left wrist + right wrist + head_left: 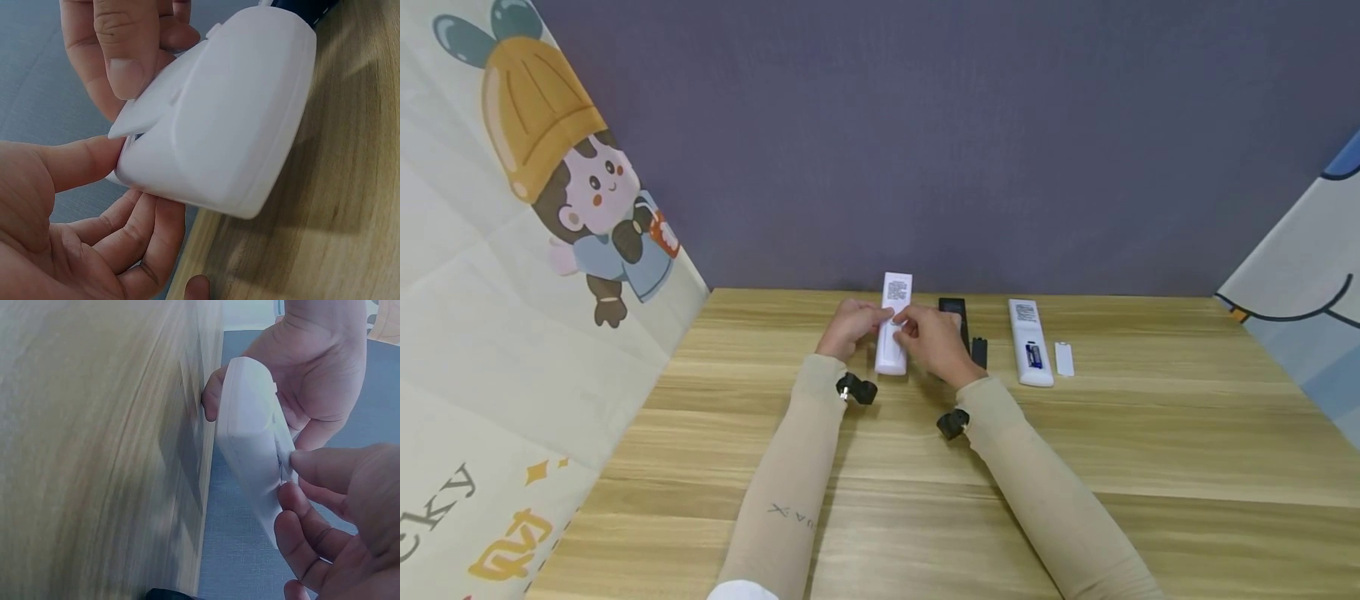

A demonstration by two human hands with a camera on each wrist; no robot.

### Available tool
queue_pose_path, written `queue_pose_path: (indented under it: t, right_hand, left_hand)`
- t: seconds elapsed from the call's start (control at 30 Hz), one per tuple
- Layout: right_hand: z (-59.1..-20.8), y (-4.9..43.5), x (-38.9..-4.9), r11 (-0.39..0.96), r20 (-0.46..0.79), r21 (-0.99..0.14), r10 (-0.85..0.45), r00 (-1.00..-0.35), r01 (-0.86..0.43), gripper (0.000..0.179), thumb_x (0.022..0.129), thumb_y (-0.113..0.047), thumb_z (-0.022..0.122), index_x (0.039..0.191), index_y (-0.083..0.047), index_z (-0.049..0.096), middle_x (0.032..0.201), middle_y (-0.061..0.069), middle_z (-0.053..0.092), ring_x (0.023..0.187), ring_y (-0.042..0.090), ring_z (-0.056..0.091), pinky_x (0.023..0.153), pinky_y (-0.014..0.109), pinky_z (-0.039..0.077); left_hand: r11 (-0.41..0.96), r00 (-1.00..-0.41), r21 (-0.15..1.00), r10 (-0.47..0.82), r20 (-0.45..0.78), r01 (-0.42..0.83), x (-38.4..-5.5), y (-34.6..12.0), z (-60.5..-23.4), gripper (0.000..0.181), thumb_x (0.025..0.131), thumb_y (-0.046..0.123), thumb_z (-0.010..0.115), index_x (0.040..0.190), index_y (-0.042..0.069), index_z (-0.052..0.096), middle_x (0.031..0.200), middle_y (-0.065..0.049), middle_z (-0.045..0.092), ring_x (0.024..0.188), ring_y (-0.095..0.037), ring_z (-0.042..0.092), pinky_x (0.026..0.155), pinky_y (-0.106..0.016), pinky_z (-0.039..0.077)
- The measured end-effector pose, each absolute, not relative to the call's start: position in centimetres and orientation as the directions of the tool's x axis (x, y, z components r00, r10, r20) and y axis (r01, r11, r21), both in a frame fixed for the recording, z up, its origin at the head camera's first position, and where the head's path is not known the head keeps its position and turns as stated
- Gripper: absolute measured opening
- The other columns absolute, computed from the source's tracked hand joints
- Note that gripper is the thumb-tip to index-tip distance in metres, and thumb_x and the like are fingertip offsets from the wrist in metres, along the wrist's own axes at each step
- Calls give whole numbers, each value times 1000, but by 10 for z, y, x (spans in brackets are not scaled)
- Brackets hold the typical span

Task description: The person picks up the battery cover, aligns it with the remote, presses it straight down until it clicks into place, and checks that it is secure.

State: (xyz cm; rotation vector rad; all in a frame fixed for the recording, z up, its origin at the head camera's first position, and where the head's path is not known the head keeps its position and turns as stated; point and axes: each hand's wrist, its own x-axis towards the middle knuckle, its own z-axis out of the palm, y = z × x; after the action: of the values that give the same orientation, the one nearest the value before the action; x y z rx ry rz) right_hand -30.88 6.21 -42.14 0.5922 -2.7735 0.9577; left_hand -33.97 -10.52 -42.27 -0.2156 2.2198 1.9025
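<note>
My left hand [850, 325] grips a white remote control [891, 360] by its side, its back with printed text facing up. The right hand [934, 340] pinches the remote's white battery cover [161, 90]. In the left wrist view one end of that cover is lifted off the body, leaving a narrow gap, while its other end lies close to the remote. The right wrist view shows the cover [284, 440] tilted up, between the right fingertips and the remote. What lies inside the battery compartment is hidden.
Right of the hands lies a black remote [952, 306], partly hidden by the right hand, beside a black cover [979, 353]. Farther right is a second white remote [1024, 327] with blue batteries [1033, 356] showing, its white cover [1064, 359] alongside. A dark partition [925, 167] rises behind the wooden table [895, 517].
</note>
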Motion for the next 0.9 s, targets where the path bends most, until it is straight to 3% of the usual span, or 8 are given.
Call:
queue_pose_path:
  t: [0.47, 0.9]
  right_hand:
    - [-422, 62, -310, 756, 250, -513, -321, -913, -406, 21, 97, -22, 72, 115, -12, 75, 95, 3, 74, 88, 22, 65, 96, 50, 33]
    - [-425, 60, -308, 768, 276, -518, -268, -923, -378, 18, 98, -29, 70, 111, -16, 74, 92, 1, 73, 87, 22, 62, 100, 52, 31]
  left_hand:
    - [169, -971, 959, 29, -236, -228, -340, -105, -424, 28, 96, 15, 70, 112, -7, 71, 87, -3, 69, 79, -17, 63, 88, -38, 54]
    - [158, -972, 961, 34, -233, -225, -338, -105, -422, 29, 96, 17, 70, 113, -6, 71, 91, -5, 69, 81, -16, 63, 94, -42, 53]
